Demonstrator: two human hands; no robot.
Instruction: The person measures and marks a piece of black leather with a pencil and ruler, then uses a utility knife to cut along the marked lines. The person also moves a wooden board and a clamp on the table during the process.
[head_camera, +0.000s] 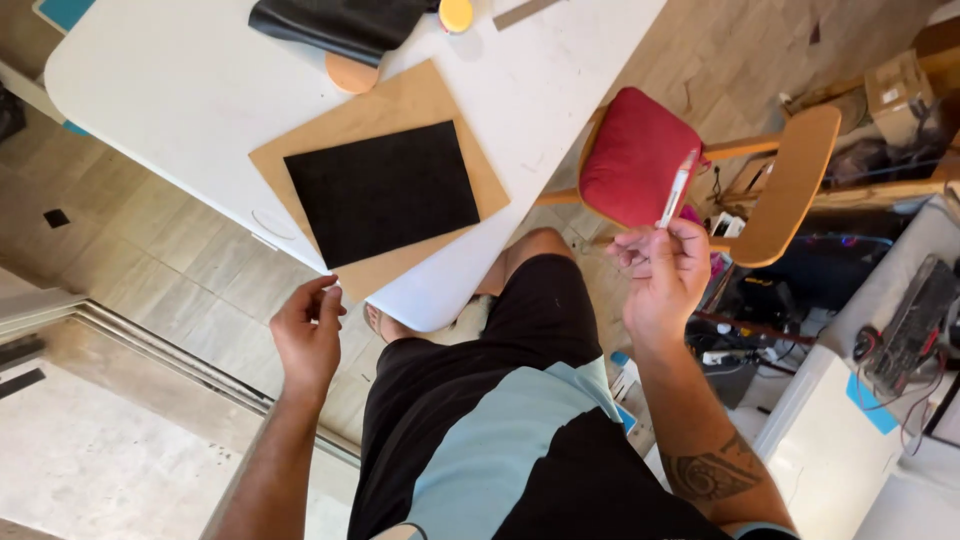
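My right hand (662, 272) is raised over my lap and grips a thin white pen-like tool (677, 188) between thumb and fingers, its tip pointing up. My left hand (308, 330) hangs just off the near edge of the white table (160, 100), fingers loosely curled and pinched together; whether anything small is in them I cannot tell. On the table lies a brown board (400, 100) with a black rectangular sheet (382, 190) on top, close to my left hand.
A wooden chair with a red cushion (635, 155) stands right of the table. A dark folded material (335, 22), an orange disc (350, 76) and a yellow round object (456, 14) lie at the table's far side. Cables and equipment (900, 330) crowd the right.
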